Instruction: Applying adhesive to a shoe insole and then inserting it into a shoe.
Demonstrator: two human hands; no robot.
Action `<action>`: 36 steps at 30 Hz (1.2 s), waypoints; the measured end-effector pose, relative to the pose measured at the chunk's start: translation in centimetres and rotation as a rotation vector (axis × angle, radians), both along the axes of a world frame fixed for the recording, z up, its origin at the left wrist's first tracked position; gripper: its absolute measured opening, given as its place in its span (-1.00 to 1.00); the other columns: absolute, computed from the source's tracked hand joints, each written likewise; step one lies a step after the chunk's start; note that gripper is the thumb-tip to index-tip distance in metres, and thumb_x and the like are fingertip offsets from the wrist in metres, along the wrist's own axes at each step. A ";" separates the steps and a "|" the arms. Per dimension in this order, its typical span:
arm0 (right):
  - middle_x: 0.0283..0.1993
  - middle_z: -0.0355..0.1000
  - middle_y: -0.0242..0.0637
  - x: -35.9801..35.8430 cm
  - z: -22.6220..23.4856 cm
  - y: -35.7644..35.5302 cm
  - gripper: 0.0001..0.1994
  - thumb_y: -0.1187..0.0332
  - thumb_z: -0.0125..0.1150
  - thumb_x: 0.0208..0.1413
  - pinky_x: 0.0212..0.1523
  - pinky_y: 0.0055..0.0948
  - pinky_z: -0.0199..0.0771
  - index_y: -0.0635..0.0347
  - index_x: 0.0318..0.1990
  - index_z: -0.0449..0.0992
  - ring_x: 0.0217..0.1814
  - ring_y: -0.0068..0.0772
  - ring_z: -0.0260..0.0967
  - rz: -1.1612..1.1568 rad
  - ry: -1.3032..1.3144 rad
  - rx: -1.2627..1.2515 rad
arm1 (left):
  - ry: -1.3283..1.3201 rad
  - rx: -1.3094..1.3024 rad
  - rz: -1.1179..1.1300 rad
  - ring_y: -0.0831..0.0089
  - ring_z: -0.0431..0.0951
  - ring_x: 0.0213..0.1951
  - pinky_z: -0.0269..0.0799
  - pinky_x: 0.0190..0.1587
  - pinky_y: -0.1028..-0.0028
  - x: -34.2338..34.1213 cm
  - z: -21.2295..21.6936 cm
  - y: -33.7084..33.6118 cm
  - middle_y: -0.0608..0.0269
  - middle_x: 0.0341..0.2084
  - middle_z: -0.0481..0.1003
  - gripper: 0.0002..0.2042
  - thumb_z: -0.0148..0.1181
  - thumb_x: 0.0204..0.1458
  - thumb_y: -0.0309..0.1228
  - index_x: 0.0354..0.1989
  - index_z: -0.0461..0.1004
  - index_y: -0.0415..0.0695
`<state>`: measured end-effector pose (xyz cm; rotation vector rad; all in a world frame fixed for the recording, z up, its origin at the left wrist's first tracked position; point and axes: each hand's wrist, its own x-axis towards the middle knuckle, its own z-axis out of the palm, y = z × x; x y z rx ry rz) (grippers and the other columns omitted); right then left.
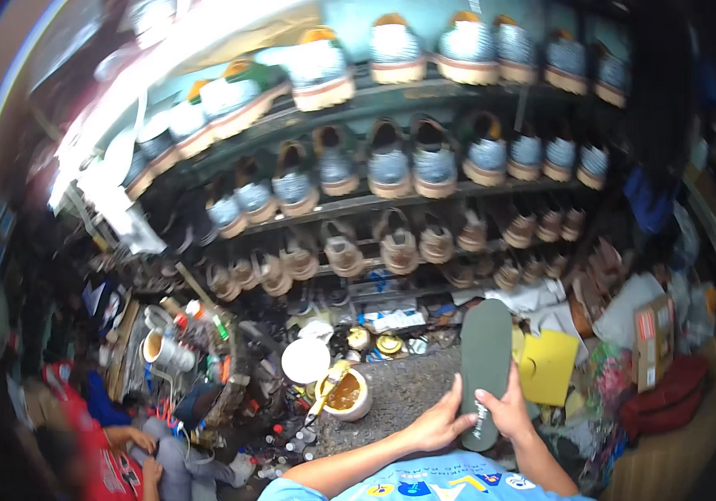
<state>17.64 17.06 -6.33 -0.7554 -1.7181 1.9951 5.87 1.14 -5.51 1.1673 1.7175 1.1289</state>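
A dark green shoe insole (487, 346) is held upright in front of me, its rounded toe end pointing away and light lettering near its heel. My right hand (507, 409) grips its right edge, thumb laid across the face and fingers behind. At the opposite edge, my left hand (440, 422) holds the lower part, its fingers partly hidden by the insole. Left of my hands, a white tub of brown glue (346, 397) stands on a rough grey work surface (412, 384). A brush (330, 387) with a yellowish head rests across the tub's rim.
Racks of shoes (387, 163) fill the wall ahead. A yellow sheet (548, 367), a cardboard box (654, 341) and a red bag (667, 396) lie to the right. Another person in a red shirt (107, 455) sits at left, beside a cluttered bench with a white mug (166, 351).
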 end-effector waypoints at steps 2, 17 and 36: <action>0.47 0.14 -0.05 0.5 0.9 2.0 0.01 0.67 0.33 0.02 0.41 -0.27 0.26 0.37 0.56 -0.22 0.45 -0.22 0.21 0.062 0.037 0.055 | -0.019 -0.040 -0.099 -0.13 -0.05 0.53 0.00 0.51 0.18 -1.2 4.9 -0.7 -0.46 0.48 -0.11 -0.03 0.17 0.30 -0.10 0.54 -0.42 -0.35; 0.43 0.10 0.19 3.9 0.1 6.8 0.10 0.23 0.52 -0.03 0.48 -0.08 0.06 0.40 0.53 -0.13 0.49 0.24 0.04 0.005 -0.650 0.565 | -0.017 1.027 1.526 0.42 0.52 -0.46 0.58 -0.35 0.41 -43.6 37.3 -20.7 0.19 -0.33 0.52 -0.82 0.20 0.24 -0.32 -0.09 0.45 -0.13; 0.47 0.11 0.00 -2.6 5.8 1.9 -0.07 0.39 0.49 -0.03 0.48 -0.07 0.07 0.28 0.49 0.08 0.54 -0.02 0.04 0.046 -0.117 0.824 | -0.373 0.767 1.204 0.33 0.65 -0.12 0.68 -0.13 0.32 -7.6 6.6 -16.1 0.14 -0.12 0.58 -0.64 0.19 0.12 -0.75 0.08 0.39 -0.22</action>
